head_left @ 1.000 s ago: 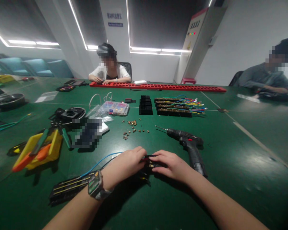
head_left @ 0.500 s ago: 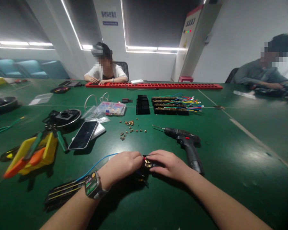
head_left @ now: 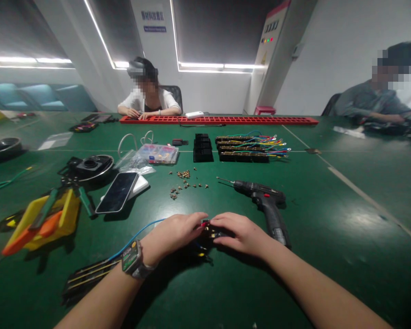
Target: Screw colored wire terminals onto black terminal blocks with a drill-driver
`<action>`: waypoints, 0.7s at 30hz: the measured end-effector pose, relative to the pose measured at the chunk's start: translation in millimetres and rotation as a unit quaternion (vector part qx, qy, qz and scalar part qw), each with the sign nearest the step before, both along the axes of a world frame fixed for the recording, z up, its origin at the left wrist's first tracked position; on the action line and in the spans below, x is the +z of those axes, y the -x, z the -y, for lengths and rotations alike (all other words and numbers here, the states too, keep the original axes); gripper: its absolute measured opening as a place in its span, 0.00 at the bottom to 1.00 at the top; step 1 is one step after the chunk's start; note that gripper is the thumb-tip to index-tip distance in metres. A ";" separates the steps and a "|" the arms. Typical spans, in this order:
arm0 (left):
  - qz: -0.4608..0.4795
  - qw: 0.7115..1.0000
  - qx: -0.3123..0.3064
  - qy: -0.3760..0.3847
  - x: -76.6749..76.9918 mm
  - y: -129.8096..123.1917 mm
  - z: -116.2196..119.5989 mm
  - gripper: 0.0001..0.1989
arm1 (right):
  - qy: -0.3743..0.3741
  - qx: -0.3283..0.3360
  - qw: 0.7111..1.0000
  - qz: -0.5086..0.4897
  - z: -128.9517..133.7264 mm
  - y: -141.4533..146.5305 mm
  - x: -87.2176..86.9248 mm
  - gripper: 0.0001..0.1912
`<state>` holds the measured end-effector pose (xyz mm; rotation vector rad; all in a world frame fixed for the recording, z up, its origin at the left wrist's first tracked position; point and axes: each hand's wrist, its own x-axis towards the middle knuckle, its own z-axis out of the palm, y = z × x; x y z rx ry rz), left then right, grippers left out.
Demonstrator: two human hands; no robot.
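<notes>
In front of me, my right hand is closed around a small black terminal block with brass-coloured metal parts. From the other side, my left hand pinches a red wire end at the block; its palm side is hidden. Below the fingers hang dark wires with a yellow tip. Under my left wrist lies a longer black terminal strip with brass bars. A blue wire curves from that strip up behind my left hand.
A cordless drill lies to the right. Beyond the hands are scattered brass screws, black blocks and wired terminal strips. To the left are a phone and a yellow bin with tools. Two people sit across the table.
The fingers of my left hand have straightened a little at the block. My right hand has hardly moved. The whole view has shifted slightly.
</notes>
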<state>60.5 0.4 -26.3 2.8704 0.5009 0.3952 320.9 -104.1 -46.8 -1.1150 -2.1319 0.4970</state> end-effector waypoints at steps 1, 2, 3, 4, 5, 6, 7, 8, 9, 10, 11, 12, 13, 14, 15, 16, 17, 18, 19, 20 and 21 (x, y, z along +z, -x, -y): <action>-0.008 1.000 -0.002 -0.004 0.3 0.0 -0.1 0.09 | 0.000 0.002 1.000 0.000 0.4 0.1 0.4 0.24; -0.019 1.000 -0.008 -0.015 0.5 0.0 -0.1 0.08 | -0.001 0.003 1.000 0.000 0.7 0.2 0.9 0.24; -0.029 0.999 -0.017 -0.028 0.6 0.1 -0.1 0.09 | -0.002 0.003 1.000 -0.001 1.0 0.4 1.3 0.25; -0.036 0.998 -0.028 -0.040 0.9 0.1 0.0 0.10 | -0.003 0.004 1.000 -0.001 1.0 0.7 1.6 0.24; -0.040 0.997 -0.038 -0.051 1.4 0.1 0.3 0.10 | -0.004 0.002 1.000 0.000 0.9 1.0 1.9 0.24; -0.044 0.996 -0.046 -0.064 2.0 0.0 0.9 0.09 | -0.004 -0.001 1.000 0.002 0.6 1.4 2.1 0.23; -0.048 0.995 -0.052 -0.076 2.9 -0.2 1.6 0.08 | -0.003 -0.004 1.000 0.004 0.2 1.7 2.3 0.22; -0.052 0.993 -0.056 -0.088 4.0 -0.6 2.5 0.08 | -0.002 -0.007 1.000 0.006 -0.3 1.9 2.5 0.22; -0.056 0.992 -0.057 -0.098 5.2 -0.9 3.4 0.07 | -0.002 -0.010 1.000 0.007 -0.8 2.1 2.6 0.21; -0.060 0.991 -0.057 -0.106 6.3 -1.4 4.3 0.06 | -0.002 -0.012 1.000 0.008 -1.2 2.1 2.8 0.21; -0.064 0.990 -0.056 -0.111 7.3 -1.8 5.2 0.06 | -0.001 -0.011 1.000 0.008 -1.4 2.1 3.1 0.21; -0.070 0.989 -0.056 -0.115 8.1 -2.1 6.0 0.05 | 0.001 -0.009 1.000 0.009 -1.5 2.1 3.5 0.21; -0.076 0.989 -0.056 -0.117 8.6 -2.4 6.6 0.04 | 0.006 -0.008 1.000 0.010 -1.3 2.1 3.9 0.21; -0.083 0.988 -0.055 -0.119 9.0 -2.6 7.0 0.03 | 0.012 -0.011 1.000 0.012 -1.1 2.1 4.4 0.22; -0.088 0.988 -0.053 -0.119 9.1 -2.6 7.3 0.03 | 0.019 -0.015 1.000 0.013 -0.8 2.3 5.0 0.24; -0.093 0.987 -0.052 -0.118 9.1 -2.7 7.4 0.02 | 0.025 -0.020 0.999 0.015 -0.6 2.5 5.5 0.25; -0.096 0.987 -0.050 -0.116 9.0 -2.7 7.4 0.02 | 0.029 -0.023 0.999 0.016 -0.4 2.8 6.0 0.25; -0.099 0.988 -0.048 -0.113 8.9 -2.8 7.3 0.02 | 0.031 -0.022 0.999 0.016 -0.4 3.2 6.4 0.25; -0.099 0.988 -0.046 -0.109 8.8 -2.8 7.1 0.02 | 0.030 -0.017 0.999 0.015 -0.5 3.5 6.5 0.24; -0.098 0.988 -0.046 -0.106 8.7 -2.9 6.8 0.03 | 0.027 -0.011 0.999 0.014 -0.7 3.7 6.5 0.23; -0.096 0.989 -0.047 -0.104 8.7 -3.1 6.6 0.03 | 0.023 -0.005 1.000 0.013 -0.9 3.8 6.3 0.22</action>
